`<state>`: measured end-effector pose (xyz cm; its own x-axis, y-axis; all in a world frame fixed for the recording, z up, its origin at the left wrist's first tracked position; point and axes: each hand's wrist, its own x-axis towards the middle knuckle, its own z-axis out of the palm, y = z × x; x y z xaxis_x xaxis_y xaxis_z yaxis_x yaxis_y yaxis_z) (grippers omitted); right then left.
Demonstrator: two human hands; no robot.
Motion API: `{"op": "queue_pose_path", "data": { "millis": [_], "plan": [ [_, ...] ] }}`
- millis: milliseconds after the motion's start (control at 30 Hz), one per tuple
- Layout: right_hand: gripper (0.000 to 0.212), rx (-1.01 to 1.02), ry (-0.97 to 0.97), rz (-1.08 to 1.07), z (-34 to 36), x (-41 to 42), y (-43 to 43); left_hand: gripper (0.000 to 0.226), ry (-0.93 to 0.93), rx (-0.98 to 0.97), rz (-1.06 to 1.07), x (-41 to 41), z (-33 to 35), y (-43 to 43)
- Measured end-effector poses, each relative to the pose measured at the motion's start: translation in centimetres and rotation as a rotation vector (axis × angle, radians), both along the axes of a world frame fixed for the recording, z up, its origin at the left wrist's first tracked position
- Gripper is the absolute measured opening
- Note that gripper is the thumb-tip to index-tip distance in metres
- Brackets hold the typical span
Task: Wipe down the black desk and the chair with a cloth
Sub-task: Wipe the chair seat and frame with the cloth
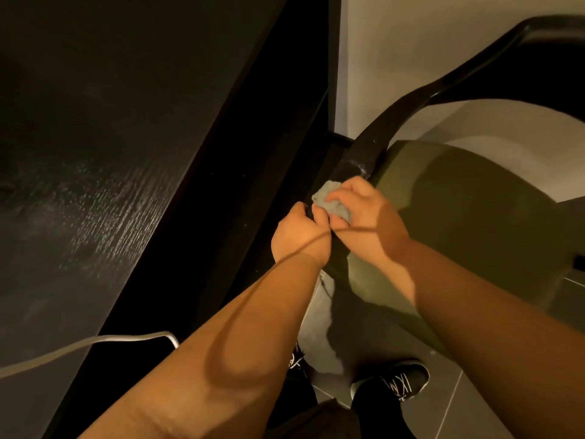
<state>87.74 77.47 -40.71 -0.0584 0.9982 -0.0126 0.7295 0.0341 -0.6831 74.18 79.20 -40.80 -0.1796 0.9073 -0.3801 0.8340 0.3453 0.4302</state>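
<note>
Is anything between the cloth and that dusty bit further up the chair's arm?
Nothing visible does. The right hand presses the crumpled pale grey cloth on the curved black chair arm; the whitish dusty patch lies bare beyond it. The left hand grips the arm's near end, behind the cloth.

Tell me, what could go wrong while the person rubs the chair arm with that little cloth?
1. The cloth is bunched small under the right hand, so it might skip the whitish dusty marks further up the chair arm.
2. The left hand grips the same arm right beside it, so the hands could bump.
3. A grey cable lies on the desk by the left forearm and could get snagged.
</note>
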Motion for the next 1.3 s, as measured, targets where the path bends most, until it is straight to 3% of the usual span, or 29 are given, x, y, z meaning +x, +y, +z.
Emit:
{"op": "queue_pose_path", "data": {
  "millis": [100,200,267,400,533,733,933,1167,1300],
  "plan": [
    [0.038,0.017,-0.084,0.04,0.5,1.7,2.0,0.053,0.044,-0.077,0.037,0.5,-0.2,1.5],
    [0.037,0.023,-0.149,-0.121,0.1,4.1,5.5,0.058,0.148,-0.029,0.042,1.0,-0.9,2.2],
    [0.037,0.02,-0.126,-0.161,-0.1,4.2,5.6,0.054,0.185,0.025,0.06,1.2,-0.9,1.9],
    [0.034,0.013,0.048,0.007,0.5,1.7,1.4,0.051,0.195,0.043,0.072,1.5,-0.3,1.8],
    [0.036,0.011,-0.074,0.107,0.6,3.6,3.4,0.047,0.235,0.073,0.08,1.8,0.0,1.6],
    [0.037,0.018,-0.155,-0.113,0.8,5.1,6.7,0.042,0.249,0.086,0.011,1.8,0.1,1.4],
    [0.046,-0.008,-0.116,0.201,0.9,3.2,2.2,0.039,0.269,0.085,-0.006,2.1,0.5,1.6],
    [0.041,-0.017,-0.232,-0.122,1.7,5.4,6.2,0.037,0.292,0.092,-0.023,2.2,0.4,1.7],
    [0.042,-0.083,-0.18,0.05,2.6,2.6,3.0,0.035,0.3,0.097,-0.029,2.7,0.7,2.1]
  ]
}}
